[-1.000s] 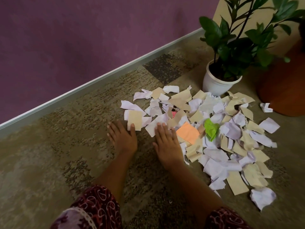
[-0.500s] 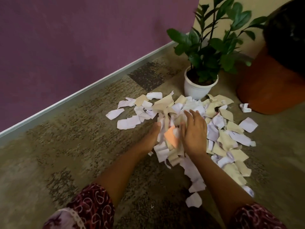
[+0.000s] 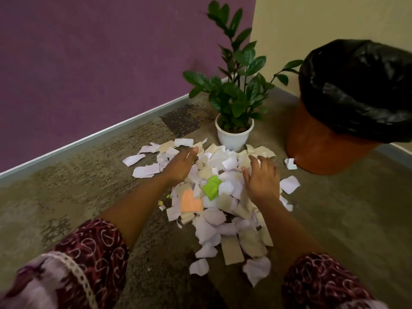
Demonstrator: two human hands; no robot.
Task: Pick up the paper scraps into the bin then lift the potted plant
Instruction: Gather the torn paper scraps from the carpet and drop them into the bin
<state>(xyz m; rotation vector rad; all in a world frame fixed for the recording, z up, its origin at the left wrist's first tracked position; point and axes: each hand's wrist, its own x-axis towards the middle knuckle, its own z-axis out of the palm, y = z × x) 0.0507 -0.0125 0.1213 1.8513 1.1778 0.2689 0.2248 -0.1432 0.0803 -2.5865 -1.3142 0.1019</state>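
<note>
A heap of white, beige, orange and green paper scraps (image 3: 214,197) lies on the carpet in front of me. My left hand (image 3: 179,166) rests open on the heap's left side, fingers pointing toward the far edge. My right hand (image 3: 262,179) hovers open over the heap's right side, fingers spread and holding nothing. The potted plant (image 3: 234,134), dark green leaves in a white pot, stands just behind the scraps. The bin (image 3: 330,141), orange-brown with a black liner (image 3: 361,85), stands at the right.
A purple wall with a grey skirting board (image 3: 78,141) runs along the left; a cream wall (image 3: 312,23) meets it in the corner behind the plant. Stray scraps (image 3: 290,163) lie beside the bin's base. Patterned carpet (image 3: 66,197) stretches to the left.
My hands pushed the scraps together into a tighter heap, then spread apart to its two sides. The view tilted up, bringing the bin's black liner into sight.
</note>
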